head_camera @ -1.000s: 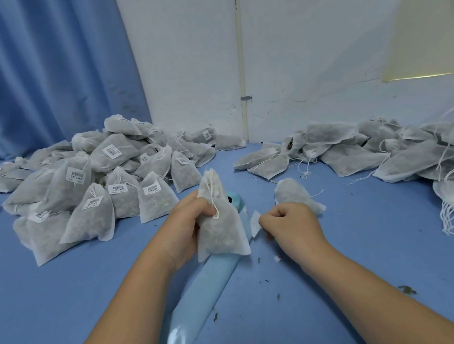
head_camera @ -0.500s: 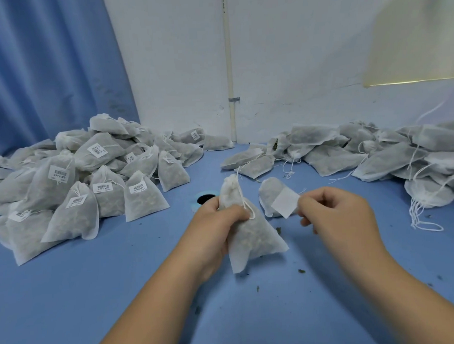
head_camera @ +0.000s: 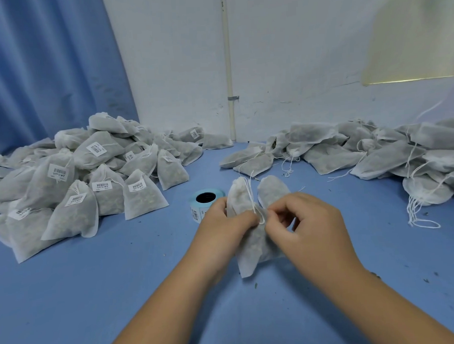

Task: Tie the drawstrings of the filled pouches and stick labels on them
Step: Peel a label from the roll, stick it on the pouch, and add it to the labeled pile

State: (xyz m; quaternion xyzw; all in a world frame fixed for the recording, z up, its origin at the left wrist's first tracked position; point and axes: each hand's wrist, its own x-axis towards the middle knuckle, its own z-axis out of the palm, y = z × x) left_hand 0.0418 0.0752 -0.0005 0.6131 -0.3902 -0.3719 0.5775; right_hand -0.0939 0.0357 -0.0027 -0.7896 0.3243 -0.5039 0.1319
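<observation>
Currently, L hand [head_camera: 223, 224] grips pouch [head_camera: 250, 251] at mid-body, neck up, over table [head_camera: 121, 280], centre-front. R hand [head_camera: 309, 225] has fingers curled, pinching pouch face beside drawstring [head_camera: 250, 196] loop. Label roll [head_camera: 206, 198] sits just behind L hand. Labelled pile [head_camera: 78, 183] lies at left, unlabelled pile [head_camera: 363, 150] at right.

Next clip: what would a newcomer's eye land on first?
Two big heaps of grey pouches: the labelled heap at left, the unlabelled heap with loose strings at right. Between them, the left hand and right hand pinch one pouch over the blue table, by a label roll.
</observation>
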